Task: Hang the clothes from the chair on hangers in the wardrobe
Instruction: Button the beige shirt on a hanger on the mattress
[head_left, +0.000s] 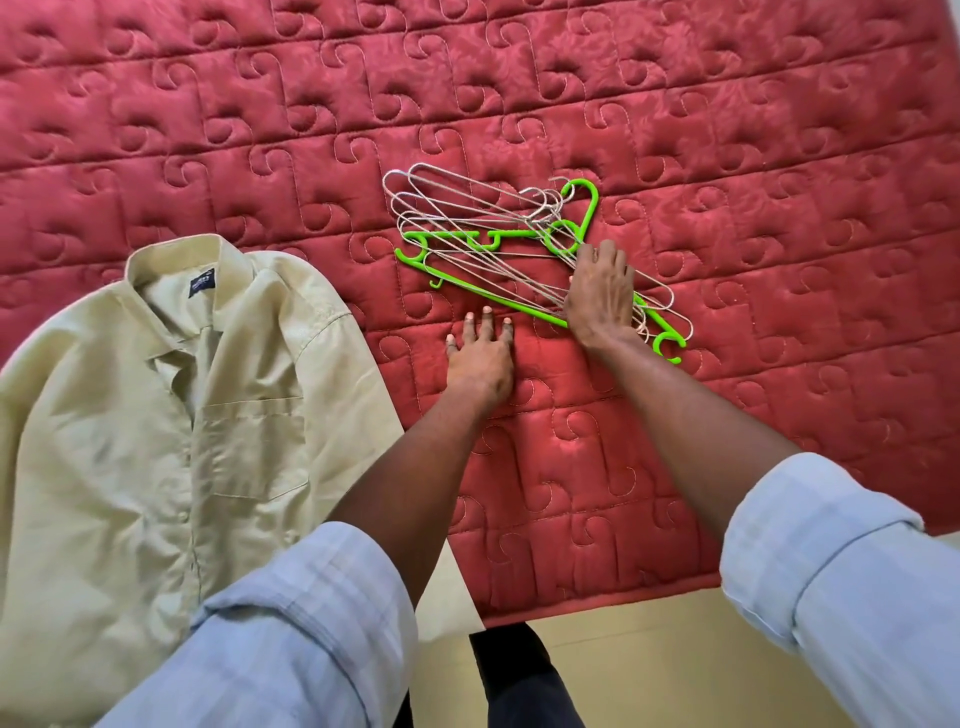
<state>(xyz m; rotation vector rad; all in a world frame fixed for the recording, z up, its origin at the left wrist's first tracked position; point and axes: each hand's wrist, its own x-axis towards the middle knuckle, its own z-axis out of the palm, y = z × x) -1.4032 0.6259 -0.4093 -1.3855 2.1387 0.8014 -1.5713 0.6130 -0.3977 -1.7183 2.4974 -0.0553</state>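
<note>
Counting what's lying on the red quilted bed (727, 156) right now: one beige shirt (156, 415), and it's showing one chest pocket (254, 447) and one dark collar label (201, 283). One green plastic hanger (467, 291) is sitting in the pile for sure. The thin wire hangers (467, 208) are overlapping too much for an exact count, I'm seeing at least five loops. Two hands are showing, a left hand (480, 358) and a right hand (600, 296), plus two rolled light blue sleeves (831, 561).
</note>
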